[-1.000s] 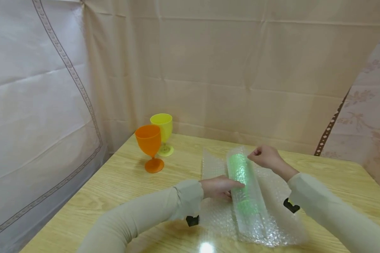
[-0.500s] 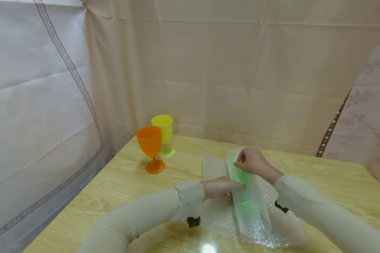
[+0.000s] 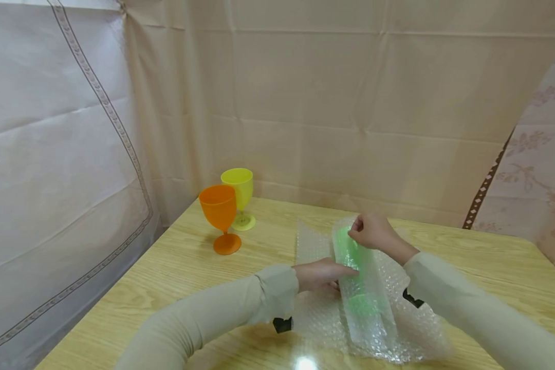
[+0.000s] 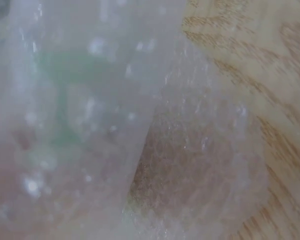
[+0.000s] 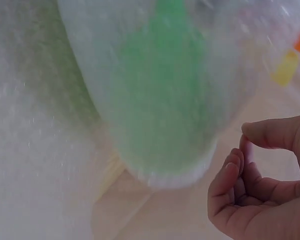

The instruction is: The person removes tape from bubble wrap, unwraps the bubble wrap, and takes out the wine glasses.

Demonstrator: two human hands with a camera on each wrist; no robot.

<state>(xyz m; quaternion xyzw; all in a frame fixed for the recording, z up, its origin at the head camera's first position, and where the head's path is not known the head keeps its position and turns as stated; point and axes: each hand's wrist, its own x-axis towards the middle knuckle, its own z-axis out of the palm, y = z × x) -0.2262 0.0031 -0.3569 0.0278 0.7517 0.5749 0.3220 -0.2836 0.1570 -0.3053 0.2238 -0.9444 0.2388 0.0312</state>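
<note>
A green goblet (image 3: 362, 304) lies on its side inside a roll of clear bubble wrap (image 3: 374, 336), its mouth toward the far side. My left hand (image 3: 319, 273) grips the roll from the left, thumb on top and the other fingers mostly hidden beneath. At the far end my right hand (image 3: 373, 234) pinches the edge of the wrap, thumb against index finger. In the right wrist view the fingertips (image 5: 246, 129) meet right at the hazy wrap edge, next to the goblet's mouth. The left wrist view shows the goblet's stem and foot blurred through the wrap.
An orange goblet (image 3: 219, 208) stands upright at the left of the wooden table (image 3: 176, 267), with a yellow goblet (image 3: 242, 191) close behind it. Flat bubble wrap spreads under and on both sides of the roll. Hanging cloth (image 3: 300, 103) closes off the back.
My right hand has moved left from beside the roll to over its far end, then slightly back to the right. The left hand keeps its grip in place.
</note>
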